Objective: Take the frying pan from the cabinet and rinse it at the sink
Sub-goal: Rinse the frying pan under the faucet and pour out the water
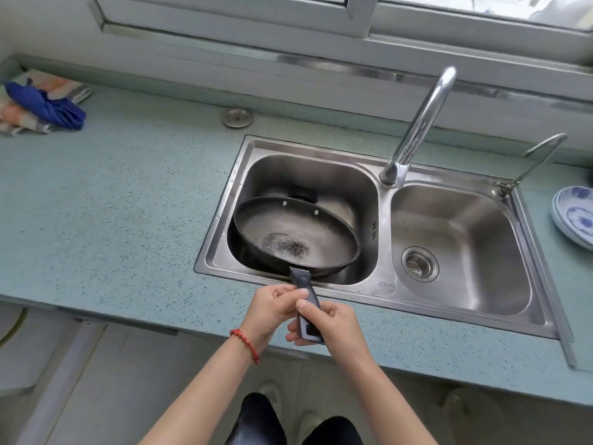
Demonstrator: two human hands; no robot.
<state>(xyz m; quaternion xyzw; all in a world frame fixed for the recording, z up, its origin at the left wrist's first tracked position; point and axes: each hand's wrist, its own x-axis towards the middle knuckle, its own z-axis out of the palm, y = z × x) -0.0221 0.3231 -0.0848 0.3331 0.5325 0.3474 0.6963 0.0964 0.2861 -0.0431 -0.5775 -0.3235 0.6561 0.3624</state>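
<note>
A dark frying pan [295, 234] rests tilted inside the left basin of a steel double sink [382, 284], with a little water pooled at its bottom. Its dark handle sticks out over the sink's front rim toward me. My left hand [272, 308] grips the handle near the pan. My right hand [330, 322] holds the handle's end just behind it. A chrome faucet [417, 123] rises between the two basins, its spout pointing away to the upper right; no water runs from it.
A blue-and-white plate [576, 216] lies on the counter at the far right. Folded cloths with a blue rag [45, 104] sit at the back left. A round metal cap [238, 117] is set into the counter behind the sink. A thin second tap [539, 155] stands at the back right.
</note>
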